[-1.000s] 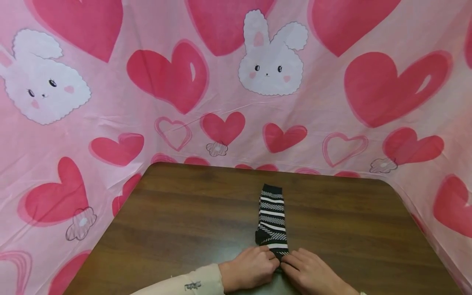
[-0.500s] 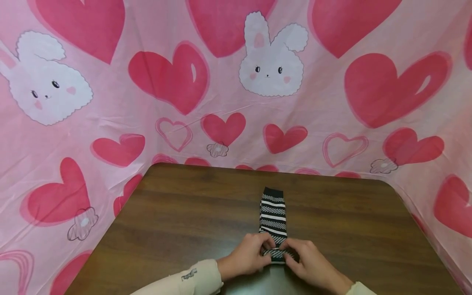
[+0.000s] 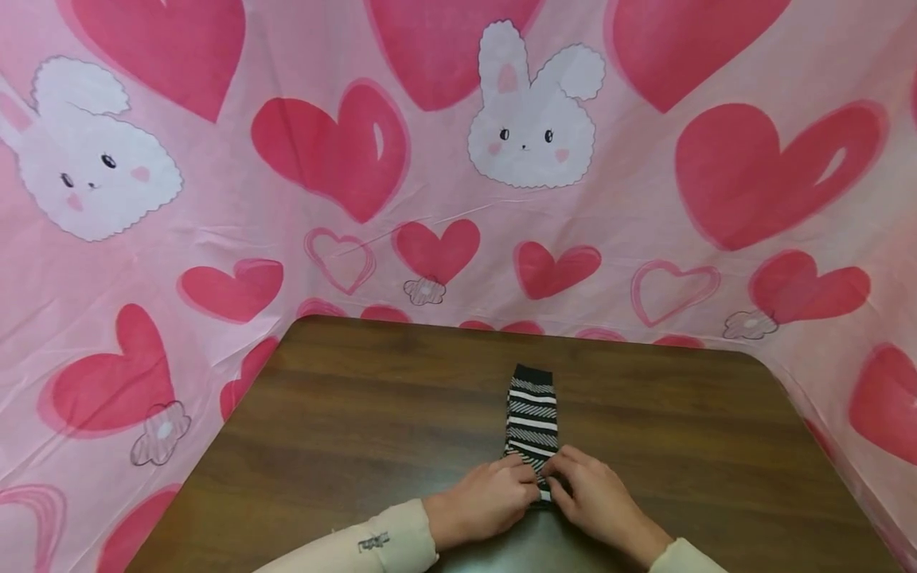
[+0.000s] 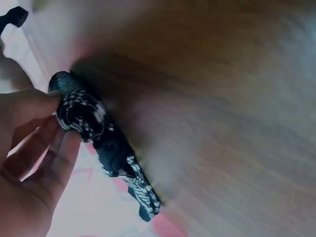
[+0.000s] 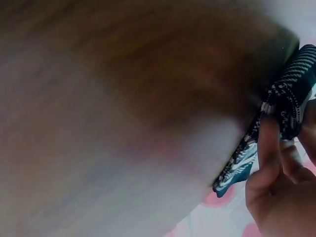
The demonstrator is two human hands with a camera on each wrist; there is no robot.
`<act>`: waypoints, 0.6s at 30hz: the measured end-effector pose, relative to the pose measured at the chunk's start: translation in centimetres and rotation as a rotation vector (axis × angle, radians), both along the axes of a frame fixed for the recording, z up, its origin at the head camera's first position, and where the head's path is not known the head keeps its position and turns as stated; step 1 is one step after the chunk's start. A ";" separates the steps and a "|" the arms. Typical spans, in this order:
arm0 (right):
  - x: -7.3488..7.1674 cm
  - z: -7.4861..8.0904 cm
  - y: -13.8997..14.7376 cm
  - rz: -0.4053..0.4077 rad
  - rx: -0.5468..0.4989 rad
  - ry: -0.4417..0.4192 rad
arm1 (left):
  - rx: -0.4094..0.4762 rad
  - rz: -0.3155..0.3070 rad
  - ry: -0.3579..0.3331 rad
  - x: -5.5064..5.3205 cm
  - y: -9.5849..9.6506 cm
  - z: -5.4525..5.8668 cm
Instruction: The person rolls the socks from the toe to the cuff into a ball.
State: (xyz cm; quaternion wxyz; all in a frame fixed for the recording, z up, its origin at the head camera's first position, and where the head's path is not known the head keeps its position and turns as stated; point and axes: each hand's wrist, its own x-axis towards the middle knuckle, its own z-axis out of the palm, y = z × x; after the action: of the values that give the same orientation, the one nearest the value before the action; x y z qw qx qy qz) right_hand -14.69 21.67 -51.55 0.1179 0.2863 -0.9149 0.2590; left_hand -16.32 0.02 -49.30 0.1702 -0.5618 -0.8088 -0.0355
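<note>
A black sock (image 3: 532, 418) with white and grey stripes lies lengthwise on the table, its dark cuff pointing away from me. Its near end is rolled up into a thick bundle, seen end-on as a spiral in the left wrist view. My left hand (image 3: 487, 495) pinches the left side of this roll between thumb and fingers. On the other side, my right hand (image 3: 600, 495) holds the roll with thumb and fingertips. Both hands hide most of the roll in the head view. Whether one sock or a stacked pair lies here, I cannot tell.
The brown wood-grain table (image 3: 358, 398) has rounded far corners. A pink cloth (image 3: 430, 191) printed with hearts and rabbits hangs along its back and sides.
The sock's near end has been folded over and rolled away from me, so its flat part is shorter. Both hands have shifted slightly forward with the roll.
</note>
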 end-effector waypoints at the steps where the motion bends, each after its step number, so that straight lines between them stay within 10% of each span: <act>1: 0.0 0.0 0.1 0.009 0.032 0.052 | -0.009 -0.008 0.010 0.0 0.0 -0.1; 8: 0.2 0.0 1.1 0.266 0.085 0.383 | -0.048 -0.009 0.136 0.0 0.0 -0.5; 13: 0.4 -0.2 1.4 0.329 0.141 0.370 | -0.108 -0.010 0.229 0.0 0.0 -0.6; 18: 0.4 -0.4 1.5 0.320 0.166 0.357 | -0.089 -0.015 0.168 -0.2 0.1 -0.9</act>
State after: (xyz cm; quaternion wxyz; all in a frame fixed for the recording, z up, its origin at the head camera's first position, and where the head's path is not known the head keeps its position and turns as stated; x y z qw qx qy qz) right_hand -14.27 23.17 -51.94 0.2110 0.4775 -0.8407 0.1437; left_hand -16.53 0.16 -50.24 0.2123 -0.5758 -0.7882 0.0464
